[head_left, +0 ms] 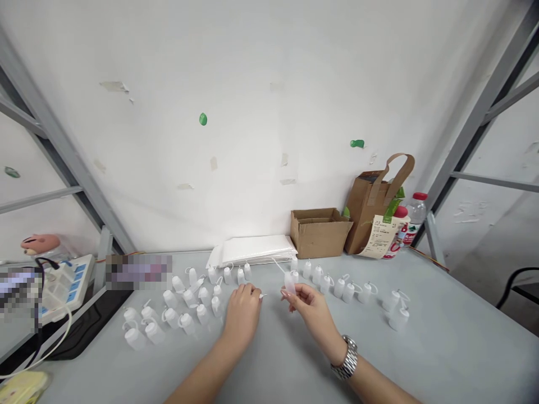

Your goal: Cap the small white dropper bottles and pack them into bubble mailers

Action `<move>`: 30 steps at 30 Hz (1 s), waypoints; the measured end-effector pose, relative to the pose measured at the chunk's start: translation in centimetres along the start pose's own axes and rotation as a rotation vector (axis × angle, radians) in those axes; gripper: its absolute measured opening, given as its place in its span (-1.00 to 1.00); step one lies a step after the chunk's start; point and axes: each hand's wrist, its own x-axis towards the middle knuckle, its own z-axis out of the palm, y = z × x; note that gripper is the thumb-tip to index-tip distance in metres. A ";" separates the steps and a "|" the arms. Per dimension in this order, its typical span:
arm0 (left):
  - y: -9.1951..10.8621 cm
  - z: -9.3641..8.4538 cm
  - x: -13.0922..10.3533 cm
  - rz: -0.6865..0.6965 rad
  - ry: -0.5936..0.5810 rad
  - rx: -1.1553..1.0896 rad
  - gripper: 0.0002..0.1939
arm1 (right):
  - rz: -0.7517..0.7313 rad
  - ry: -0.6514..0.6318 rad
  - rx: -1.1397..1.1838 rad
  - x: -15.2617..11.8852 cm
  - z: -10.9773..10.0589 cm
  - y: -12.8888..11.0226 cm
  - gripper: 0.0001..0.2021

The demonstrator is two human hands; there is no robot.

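Observation:
Near the middle of the grey table, my right hand pinches a small translucent white bottle upright, with a thin white strip rising from its top. To its left my left hand is closed around a small white pointed piece, whose tip sticks out past the fingers. The two hands are apart. Several similar capped bottles with loop straps stand or lie left of my left hand. More such bottles form a loose row to the right, behind my right hand.
White envelopes lie against the wall beside an open cardboard box. A brown paper bag and a red-capped bottle stand at the back right. At the left are a power strip and a black mat.

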 end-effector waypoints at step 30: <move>1.0 -3.5 0.4 -0.351 -0.208 -1.763 -0.80 | 0.086 -0.423 0.070 -0.8 1.0 0.0 -0.59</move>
